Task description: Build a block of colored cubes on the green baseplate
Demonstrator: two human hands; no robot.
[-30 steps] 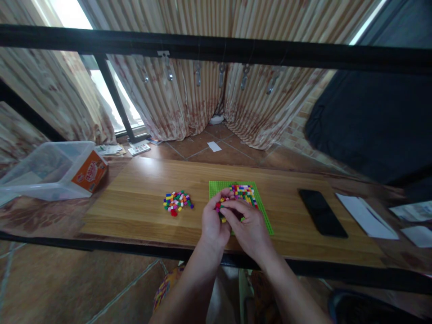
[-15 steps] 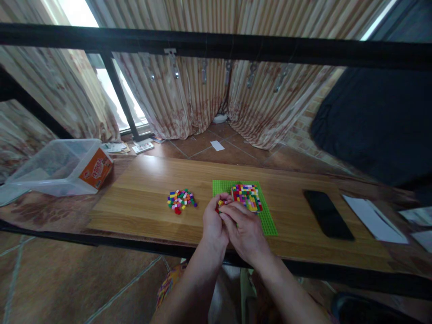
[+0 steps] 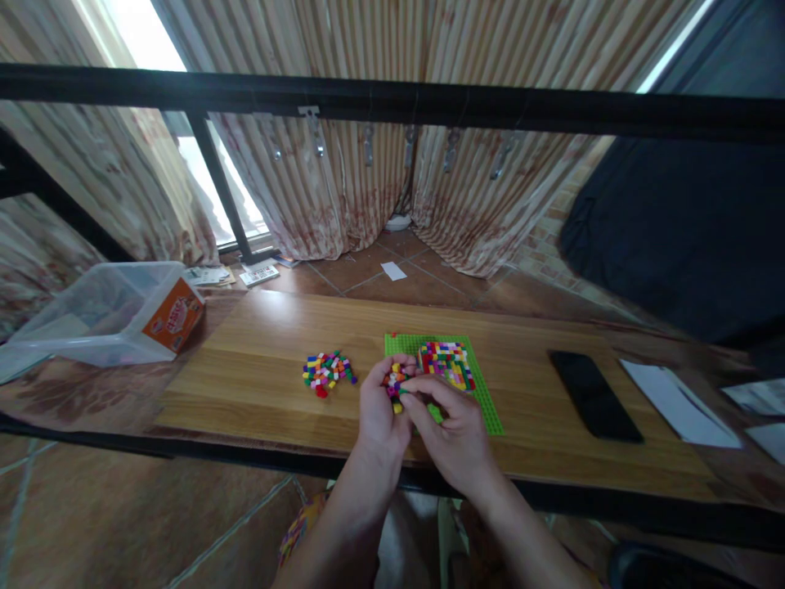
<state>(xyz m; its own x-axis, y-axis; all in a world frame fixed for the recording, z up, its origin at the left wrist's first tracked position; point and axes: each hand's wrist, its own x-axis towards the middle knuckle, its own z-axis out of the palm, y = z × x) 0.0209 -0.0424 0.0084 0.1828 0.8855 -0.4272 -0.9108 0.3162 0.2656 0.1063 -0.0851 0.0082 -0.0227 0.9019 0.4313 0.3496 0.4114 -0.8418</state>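
My left hand is cupped palm up with a small heap of colourful toy bricks in it. Over that palm, the thumb and forefinger of my right hand pinch what looks like a green toy brick. Just beyond my hands lies a green studded baseplate. A multicoloured block of built-up bricks sits on it, its near left part hidden by my right hand. At the baseplate's far left corner is a small red brick.
Left of my hands, a pile of loose bricks lies on the wooden tabletop. A black phone and white paper lie to the right. At the far left stands a clear plastic bin. A dark bar crosses beyond the table.
My left palm has opened up, so more of the bricks in it show. My right fingers have drawn back slightly and now pinch above the palm. The view has tilted up a little.
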